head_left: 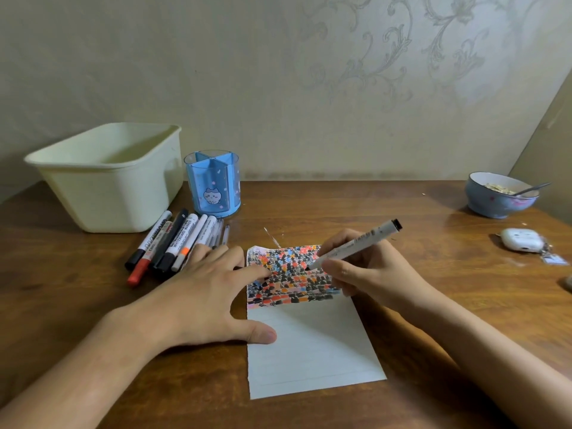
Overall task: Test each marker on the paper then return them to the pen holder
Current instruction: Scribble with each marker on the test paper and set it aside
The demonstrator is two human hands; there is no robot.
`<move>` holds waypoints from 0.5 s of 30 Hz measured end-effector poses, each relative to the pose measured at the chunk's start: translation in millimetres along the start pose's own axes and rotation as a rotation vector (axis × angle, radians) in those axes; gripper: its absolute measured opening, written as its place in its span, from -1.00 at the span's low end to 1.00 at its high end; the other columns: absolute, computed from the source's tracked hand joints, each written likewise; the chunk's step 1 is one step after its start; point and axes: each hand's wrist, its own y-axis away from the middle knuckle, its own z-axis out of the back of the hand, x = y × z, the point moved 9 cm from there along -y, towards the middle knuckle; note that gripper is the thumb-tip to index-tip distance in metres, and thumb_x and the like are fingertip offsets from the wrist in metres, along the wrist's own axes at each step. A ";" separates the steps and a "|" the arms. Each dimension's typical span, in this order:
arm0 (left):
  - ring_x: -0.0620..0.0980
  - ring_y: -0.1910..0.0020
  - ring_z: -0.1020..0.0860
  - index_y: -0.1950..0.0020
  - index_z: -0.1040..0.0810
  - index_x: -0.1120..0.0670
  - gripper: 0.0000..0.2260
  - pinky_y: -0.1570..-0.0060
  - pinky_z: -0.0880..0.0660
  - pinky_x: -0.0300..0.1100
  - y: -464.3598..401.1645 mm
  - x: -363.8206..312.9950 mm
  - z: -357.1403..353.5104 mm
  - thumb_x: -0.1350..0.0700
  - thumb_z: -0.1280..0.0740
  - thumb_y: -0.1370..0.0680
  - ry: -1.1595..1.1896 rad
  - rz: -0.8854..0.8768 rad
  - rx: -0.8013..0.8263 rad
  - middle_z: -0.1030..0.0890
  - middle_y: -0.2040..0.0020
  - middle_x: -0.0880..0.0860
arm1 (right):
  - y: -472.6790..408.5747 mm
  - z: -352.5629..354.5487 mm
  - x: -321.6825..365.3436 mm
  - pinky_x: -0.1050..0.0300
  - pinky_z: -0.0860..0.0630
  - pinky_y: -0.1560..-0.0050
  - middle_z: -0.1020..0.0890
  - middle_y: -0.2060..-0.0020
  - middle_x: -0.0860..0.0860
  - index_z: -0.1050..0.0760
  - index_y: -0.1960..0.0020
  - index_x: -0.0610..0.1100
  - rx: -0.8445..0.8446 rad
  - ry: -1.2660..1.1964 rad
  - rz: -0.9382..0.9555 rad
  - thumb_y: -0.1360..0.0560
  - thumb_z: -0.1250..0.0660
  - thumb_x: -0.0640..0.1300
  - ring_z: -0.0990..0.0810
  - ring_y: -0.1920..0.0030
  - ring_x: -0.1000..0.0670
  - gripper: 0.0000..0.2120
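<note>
The right hand (356, 270) is gripping a white marker (353, 245) in a writing hold, fingers curled round the barrel and the tip angled down onto the paper (309, 345), so the far end is pointing up and away toward the wall. The tip is meeting the upper part of the sheet, which is already crowded with black, orange, red and blue test strokes, while the lower part is showing no marks. The left hand (204, 292) is lying flat with fingers spread, its thumb and forefinger pressing on the paper's left edge, most likely to keep the sheet from sliding under the stroke. The other markers (167, 246) are lying in a loose row on the desk (433, 305) just beyond that hand, within easy reach. The blue pen holder (213, 184) is standing upright right behind them with its compartments looking empty, so no marker seems to have gone back yet.
</note>
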 end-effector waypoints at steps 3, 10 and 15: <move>-0.09 -0.11 -0.16 -0.52 -0.03 -0.34 -0.08 -0.23 -0.30 -0.14 0.5 -5.5 -0.7 -0.67 -0.10 -0.22 0.005 -0.030 -0.015 -0.18 -0.05 -0.23 | 0.9 -4.8 0.7 0.19 -0.55 0.30 -0.64 0.28 -0.02 -0.59 -0.04 -0.21 0.023 -0.145 -0.020 -0.50 -0.44 -0.21 -0.58 0.31 0.00 -0.86; -0.40 -0.20 -0.15 -0.53 0.00 -0.27 -0.50 -0.29 -0.16 -0.26 6.8 -17.0 24.7 -0.27 -0.06 -0.62 0.303 -0.118 -0.260 -0.26 -0.20 -0.30 | 3.2 -5.0 2.1 0.07 -0.60 0.20 -0.66 0.19 -0.19 -0.52 -0.04 -0.21 -0.019 -0.384 -0.129 -0.61 -0.29 -0.06 -0.65 0.24 -0.13 -0.80; -0.47 -0.20 -0.30 -0.50 -0.22 -0.21 -0.61 -0.17 -0.32 -0.52 7.0 -16.6 33.7 0.09 -0.11 -0.69 0.449 -0.137 -0.379 -0.36 -0.17 -0.39 | 5.6 -3.0 12.2 0.04 -0.64 0.11 -0.64 0.25 -0.21 -0.52 0.01 -0.22 -0.044 -0.425 -0.057 -0.49 -0.41 -0.11 -0.67 0.20 -0.13 -0.81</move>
